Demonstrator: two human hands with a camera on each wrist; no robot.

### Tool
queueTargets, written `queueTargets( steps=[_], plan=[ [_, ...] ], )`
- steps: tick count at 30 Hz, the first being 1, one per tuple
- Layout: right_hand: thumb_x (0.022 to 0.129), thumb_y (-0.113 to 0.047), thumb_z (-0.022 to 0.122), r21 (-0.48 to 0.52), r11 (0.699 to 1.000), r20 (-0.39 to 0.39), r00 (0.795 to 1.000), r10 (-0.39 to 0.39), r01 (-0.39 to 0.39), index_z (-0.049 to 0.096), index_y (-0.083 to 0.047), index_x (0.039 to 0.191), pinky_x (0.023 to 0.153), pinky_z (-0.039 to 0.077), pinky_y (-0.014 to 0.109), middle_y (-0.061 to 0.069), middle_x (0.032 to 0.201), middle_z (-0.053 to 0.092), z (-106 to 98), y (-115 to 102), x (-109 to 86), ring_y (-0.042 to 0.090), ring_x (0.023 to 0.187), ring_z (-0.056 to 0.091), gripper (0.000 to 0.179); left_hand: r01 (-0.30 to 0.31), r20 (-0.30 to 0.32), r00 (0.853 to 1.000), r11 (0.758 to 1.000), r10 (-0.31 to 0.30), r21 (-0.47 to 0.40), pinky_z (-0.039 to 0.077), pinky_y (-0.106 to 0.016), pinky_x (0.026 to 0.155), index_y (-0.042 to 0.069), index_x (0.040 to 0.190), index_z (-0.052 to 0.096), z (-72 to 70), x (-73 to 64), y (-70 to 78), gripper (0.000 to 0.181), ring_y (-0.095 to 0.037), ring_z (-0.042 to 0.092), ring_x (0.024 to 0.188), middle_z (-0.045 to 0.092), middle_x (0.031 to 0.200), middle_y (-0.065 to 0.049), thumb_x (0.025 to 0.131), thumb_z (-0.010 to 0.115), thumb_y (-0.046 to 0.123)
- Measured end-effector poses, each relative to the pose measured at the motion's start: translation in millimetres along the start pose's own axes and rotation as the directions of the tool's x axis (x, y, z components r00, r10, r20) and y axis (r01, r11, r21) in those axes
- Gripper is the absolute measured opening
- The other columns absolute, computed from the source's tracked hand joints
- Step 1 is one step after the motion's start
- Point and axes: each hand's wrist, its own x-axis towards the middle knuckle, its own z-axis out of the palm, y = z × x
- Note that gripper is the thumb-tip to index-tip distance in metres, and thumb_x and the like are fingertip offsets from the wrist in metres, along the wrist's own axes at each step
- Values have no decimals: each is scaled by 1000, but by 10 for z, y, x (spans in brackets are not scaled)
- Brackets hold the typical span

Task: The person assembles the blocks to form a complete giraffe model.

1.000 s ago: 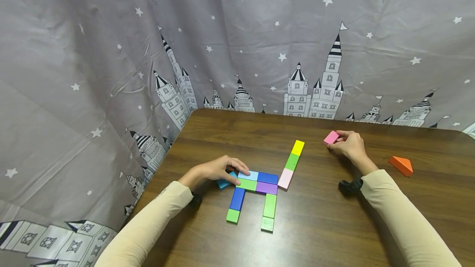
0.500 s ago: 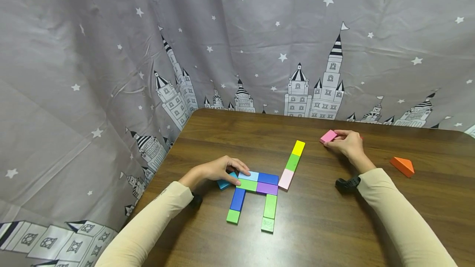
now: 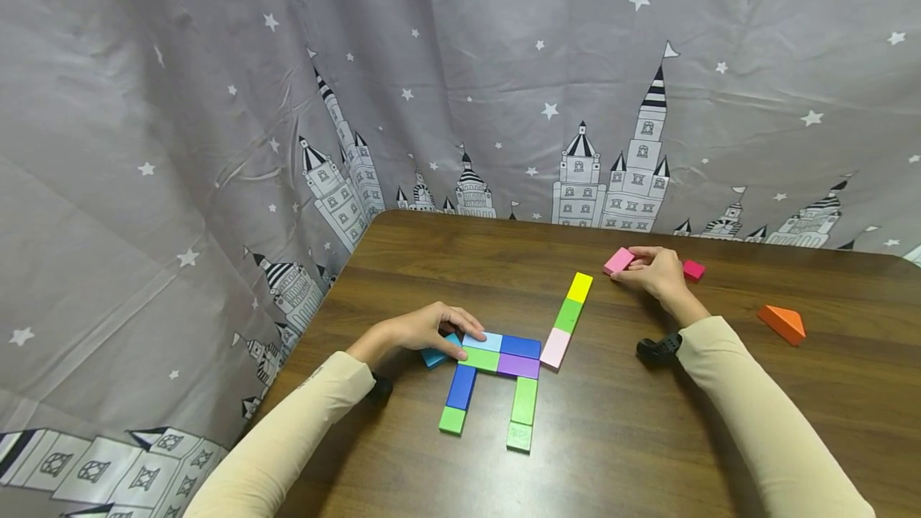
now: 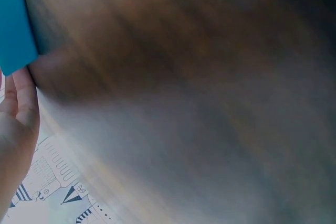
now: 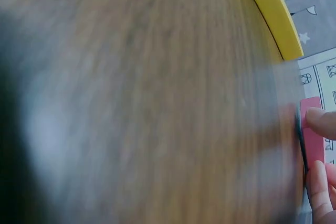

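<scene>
My right hand (image 3: 656, 273) pinches a pink block (image 3: 619, 261) between thumb and fingers at the back of the table. In the right wrist view this pink block (image 5: 313, 140) is at the right edge, thumb and fingertips on it. My left hand (image 3: 420, 328) rests with fingertips at the left end of the flat block figure, by a light blue block (image 3: 484, 341) and a green block (image 3: 480, 359). A teal block (image 3: 435, 355) lies partly hidden beneath that hand. Blue (image 3: 520, 346) and purple (image 3: 519, 365) blocks adjoin the pair. A slanted row ends in a yellow block (image 3: 579, 287).
Two columns of blocks, one with a dark blue block (image 3: 461, 387), the other with a light green block (image 3: 524, 400), extend toward me. A crimson block (image 3: 693, 270) and an orange triangular block (image 3: 782, 324) lie on the right. A castle-print curtain (image 3: 504, 102) hangs behind the table (image 3: 612, 438).
My right hand has moved left with the pink block, toward the yellow block. The crimson block behind that hand has come into view. My left hand has stayed in place.
</scene>
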Motion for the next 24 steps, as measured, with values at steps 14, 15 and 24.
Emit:
queueTargets(
  steps=[14, 15, 24],
  plan=[
    [72, -2, 88, 15, 999, 8, 999, -36, 36, 59, 15, 127, 63, 47, 8, 29, 101, 70, 176, -80, 76, -10, 64, 56, 65, -7, -4, 1000, 1000, 7, 10, 46, -36, 101, 2, 123, 70, -7, 20, 4, 36, -22, 55, 122, 63, 129, -10, 88, 76, 7],
    [72, -2, 89, 16, 999, 7, 999, -39, 39, 59, 15, 127, 63, 47, 8, 30, 101, 70, 182, -79, 80, -10, 64, 56, 65, -8, -3, 1000, 1000, 8, 11, 46, -36, 101, 2, 123, 70, -8, 21, 2, 36, -22, 55, 122, 63, 129, -10, 88, 76, 7],
    [73, -4, 88, 28, 999, 31, 999, -40, 39, 58, 15, 128, 65, 47, 9, 29, 104, 69, 228, -58, 73, -7, 69, 57, 66, -5, 3, 1000, 1000, 5, 8, 46, -37, 101, 2, 122, 71, -3, 10, -27, 35, -21, 55, 122, 64, 128, -9, 88, 77, 8]
  ],
)
